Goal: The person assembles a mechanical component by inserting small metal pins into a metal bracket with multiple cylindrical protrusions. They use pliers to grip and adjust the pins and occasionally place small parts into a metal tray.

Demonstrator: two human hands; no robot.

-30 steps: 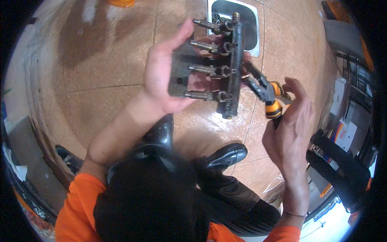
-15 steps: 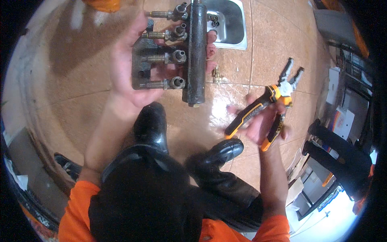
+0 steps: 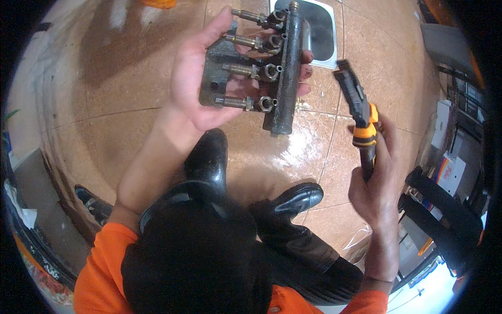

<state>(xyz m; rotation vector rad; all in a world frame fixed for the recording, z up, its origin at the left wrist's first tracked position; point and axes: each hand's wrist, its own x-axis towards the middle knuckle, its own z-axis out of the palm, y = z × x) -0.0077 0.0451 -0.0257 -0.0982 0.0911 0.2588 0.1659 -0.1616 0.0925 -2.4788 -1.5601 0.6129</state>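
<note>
My left hand (image 3: 189, 78) holds up a dark metal manifold (image 3: 289, 78) at the top centre. The manifold has a thick pipe on its right, with several threaded nozzles branching left from it. A flat bracket plate (image 3: 212, 83) lies against my palm, and my fingertips come out beyond the pipe. My right hand (image 3: 380, 186) is closed around the black and yellow handles of a pair of pliers (image 3: 365, 135). Their dark jaws (image 3: 350, 89) point up and slightly left, apart from the manifold. The pliers are seen edge-on, so how far the jaws are spread cannot be told.
Behind the manifold, a steel basin (image 3: 325, 34) sits on the wet tiled floor (image 3: 130, 99). My black boots (image 3: 295, 198) are below my hands. At the right are another person's dark-trousered legs (image 3: 444, 193) and white boxes (image 3: 451, 170). An orange object (image 3: 159, 3) shows at the top edge.
The manifold in my left hand appears further right, covering part of the basin. My right hand has turned the pliers from a spread, face-on pose to edge-on and closed around the handles.
</note>
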